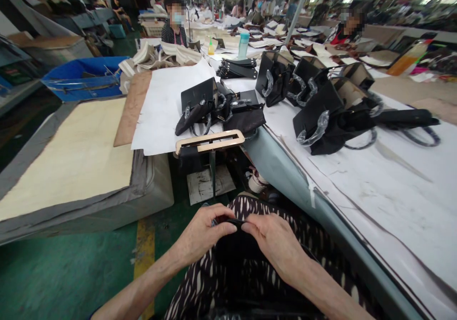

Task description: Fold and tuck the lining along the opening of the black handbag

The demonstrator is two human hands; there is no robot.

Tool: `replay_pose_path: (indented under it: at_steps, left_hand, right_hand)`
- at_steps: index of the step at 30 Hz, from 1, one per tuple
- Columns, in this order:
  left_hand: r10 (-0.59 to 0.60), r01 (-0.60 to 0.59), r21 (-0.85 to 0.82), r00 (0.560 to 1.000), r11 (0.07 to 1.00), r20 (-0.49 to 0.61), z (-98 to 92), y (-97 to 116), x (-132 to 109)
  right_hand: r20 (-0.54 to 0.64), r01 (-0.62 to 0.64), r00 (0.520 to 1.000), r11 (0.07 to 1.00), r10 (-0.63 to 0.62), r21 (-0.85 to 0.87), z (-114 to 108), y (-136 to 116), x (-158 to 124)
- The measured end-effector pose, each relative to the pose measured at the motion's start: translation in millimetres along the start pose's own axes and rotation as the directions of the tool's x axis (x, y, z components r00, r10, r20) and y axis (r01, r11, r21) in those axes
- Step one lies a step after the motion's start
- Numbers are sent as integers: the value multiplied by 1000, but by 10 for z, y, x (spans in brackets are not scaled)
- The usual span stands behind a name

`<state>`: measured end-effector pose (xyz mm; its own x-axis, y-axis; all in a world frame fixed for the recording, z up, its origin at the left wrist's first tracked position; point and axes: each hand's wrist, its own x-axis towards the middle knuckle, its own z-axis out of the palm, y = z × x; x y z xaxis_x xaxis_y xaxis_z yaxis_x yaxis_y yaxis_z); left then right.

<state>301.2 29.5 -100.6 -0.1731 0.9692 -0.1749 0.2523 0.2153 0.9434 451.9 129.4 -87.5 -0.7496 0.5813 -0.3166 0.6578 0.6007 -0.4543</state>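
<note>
A black bag (239, 251) lies in my lap, dark against the patterned cloth over my legs; much of its shape is lost in shadow. My left hand (210, 225) pinches its upper edge between thumb and fingers. Close beside it, my right hand (273, 239) grips the same edge, thumb on top, the two thumbs nearly meeting. Beyond my knees stands a slotted wooden frame (228, 140) on a metal post, with a black piece (191, 159) hanging at its left end.
Black handbags (246, 120) with plastic-wrapped handles lie on white sheeting ahead; more bags (321, 120) stand on the right table (403, 205). Left are a low padded stack (71, 148) and a blue bin (85, 75). A masked person (174, 29) sits across; another is at far right.
</note>
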Motion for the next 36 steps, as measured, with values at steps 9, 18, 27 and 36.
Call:
replay_pose_path:
  at_steps: [9, 18, 27, 36]
  left_hand:
    - [-34, 34, 45, 999, 998, 5, 107, 23, 127]
    - [53, -59, 159, 998, 986, 46, 162, 64, 76]
    - [170, -203, 234, 973, 951, 155, 188, 85, 152]
    - [154, -207, 380, 974, 902, 166, 124, 159, 157]
  right_hand:
    - [-33, -18, 999, 1000, 17, -6, 38, 27, -30]
    - [-99, 18, 995, 999, -22, -40, 99, 60, -109]
    - [-46, 39, 998, 995, -43, -97, -147, 301, -264]
    - [-146, -24, 989, 993, 7, -115, -159, 635, -440]
